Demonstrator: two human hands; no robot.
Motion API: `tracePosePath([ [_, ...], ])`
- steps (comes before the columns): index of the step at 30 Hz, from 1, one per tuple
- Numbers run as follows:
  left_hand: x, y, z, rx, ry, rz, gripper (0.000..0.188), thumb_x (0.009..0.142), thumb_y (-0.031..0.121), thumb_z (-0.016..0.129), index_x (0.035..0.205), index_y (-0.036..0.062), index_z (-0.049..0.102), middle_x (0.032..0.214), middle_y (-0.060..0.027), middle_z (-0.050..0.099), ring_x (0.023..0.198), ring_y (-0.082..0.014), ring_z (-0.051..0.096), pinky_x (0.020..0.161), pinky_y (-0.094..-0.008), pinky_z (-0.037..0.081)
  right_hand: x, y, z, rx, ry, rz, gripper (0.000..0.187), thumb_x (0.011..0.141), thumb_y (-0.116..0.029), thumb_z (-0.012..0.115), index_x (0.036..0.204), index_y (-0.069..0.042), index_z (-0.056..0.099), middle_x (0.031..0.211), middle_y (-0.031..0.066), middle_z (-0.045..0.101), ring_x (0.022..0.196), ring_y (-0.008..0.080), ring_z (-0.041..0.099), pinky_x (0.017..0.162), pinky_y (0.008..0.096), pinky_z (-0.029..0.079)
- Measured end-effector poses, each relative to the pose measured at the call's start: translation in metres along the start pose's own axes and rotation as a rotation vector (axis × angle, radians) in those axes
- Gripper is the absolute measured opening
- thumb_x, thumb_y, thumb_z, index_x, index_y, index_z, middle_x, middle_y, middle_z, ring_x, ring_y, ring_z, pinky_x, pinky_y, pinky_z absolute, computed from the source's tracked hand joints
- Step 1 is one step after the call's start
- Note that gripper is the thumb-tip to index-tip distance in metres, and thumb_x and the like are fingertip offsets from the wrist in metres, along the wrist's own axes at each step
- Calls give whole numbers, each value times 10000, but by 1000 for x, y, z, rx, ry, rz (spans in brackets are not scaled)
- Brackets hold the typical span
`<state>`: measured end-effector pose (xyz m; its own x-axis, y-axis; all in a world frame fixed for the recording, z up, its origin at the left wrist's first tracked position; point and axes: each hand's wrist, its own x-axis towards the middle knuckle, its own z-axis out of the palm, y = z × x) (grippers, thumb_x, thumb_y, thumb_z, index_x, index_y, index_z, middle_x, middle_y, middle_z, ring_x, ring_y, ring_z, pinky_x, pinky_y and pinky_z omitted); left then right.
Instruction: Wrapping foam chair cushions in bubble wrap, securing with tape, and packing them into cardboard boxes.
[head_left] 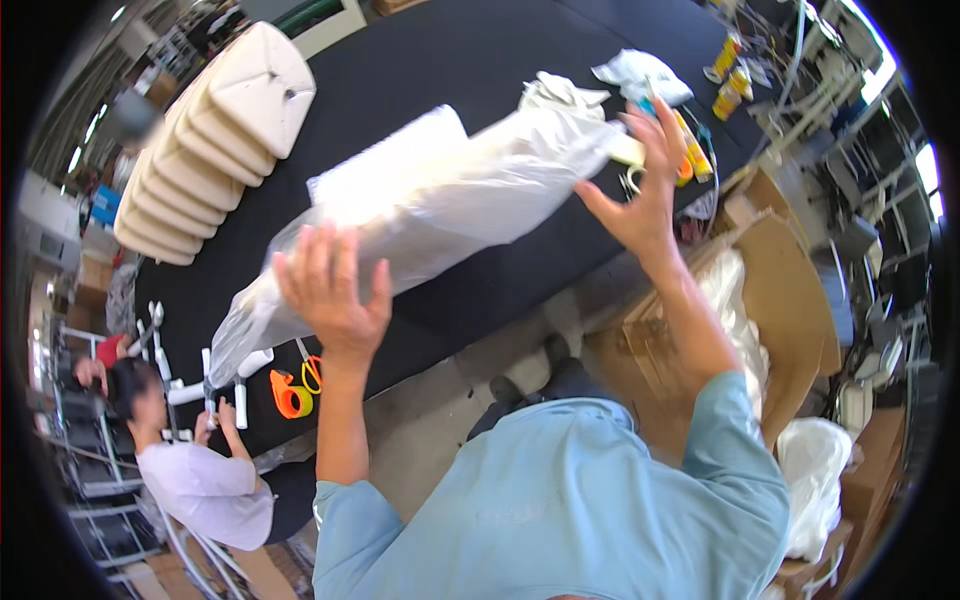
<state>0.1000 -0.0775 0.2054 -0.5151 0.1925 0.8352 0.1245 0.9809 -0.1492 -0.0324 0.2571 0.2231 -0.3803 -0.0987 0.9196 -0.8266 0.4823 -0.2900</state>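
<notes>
A long bundle in clear, cloudy plastic film (480, 200) lies slantwise across the black-covered table (500, 40). What the film wraps cannot be made out, though its contents look pale. My left hand (335, 290) is over the bundle's near left part, fingers spread; whether it touches the film is hard to tell. At the bundle's right end, my right hand (645, 190) is raised with thumb and fingers apart, holding nothing. A white sheet-like piece (395, 160) shows along the bundle's far side.
Cream padded panels (260, 90) stand stacked at far left. Near the front edge are an orange tape dispenser (290, 397) and scissors (313, 372). A co-worker (205, 480) handles white tubes at left. Yellow cans (733, 95) lie far right; a cardboard box (795, 310) stands right.
</notes>
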Motion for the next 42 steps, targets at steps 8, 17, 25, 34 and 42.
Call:
tracePosePath([
  [8,5,-50,-2,230,-59,-2,357,1051,304,499,1292,104,669,1268,-68,700,1089,-257,661,1084,-506,366,-17,90,2,526,113,548,162,882,-130,740,1031,-69,724,1130,120,662,1006,149,668,802,314,557],
  [17,39,-13,-31,634,-22,22,393,1033,380,567,1310,116,658,1400,-91,605,1277,-324,560,1053,-481,407,-279,143,-218,566,89,1358,262,1010,-252,638,1129,-32,715,1004,36,739,835,96,688,741,255,564],
  [25,-35,140,4,93,-485,-135,420,963,235,695,1322,31,623,1434,-204,524,1323,-370,502,1114,-467,392,-532,115,-425,-349,-1082,1694,510,809,-533,757,952,-43,759,892,112,750,731,236,710,703,371,560],
  [34,-87,231,18,-258,-943,-419,454,938,197,704,1348,30,601,1510,-193,454,1396,-351,433,1165,-445,312,-586,119,-362,-380,-629,2010,557,767,-562,797,830,-14,718,832,152,732,735,255,701,694,395,550],
  [42,-99,258,17,-427,-1037,-601,429,939,162,696,1331,14,608,1496,-159,477,1315,-301,514,1051,-405,425,-433,98,-424,41,-175,1952,492,908,-427,747,605,-84,567,568,-19,564,545,58,555,513,243,447],
])
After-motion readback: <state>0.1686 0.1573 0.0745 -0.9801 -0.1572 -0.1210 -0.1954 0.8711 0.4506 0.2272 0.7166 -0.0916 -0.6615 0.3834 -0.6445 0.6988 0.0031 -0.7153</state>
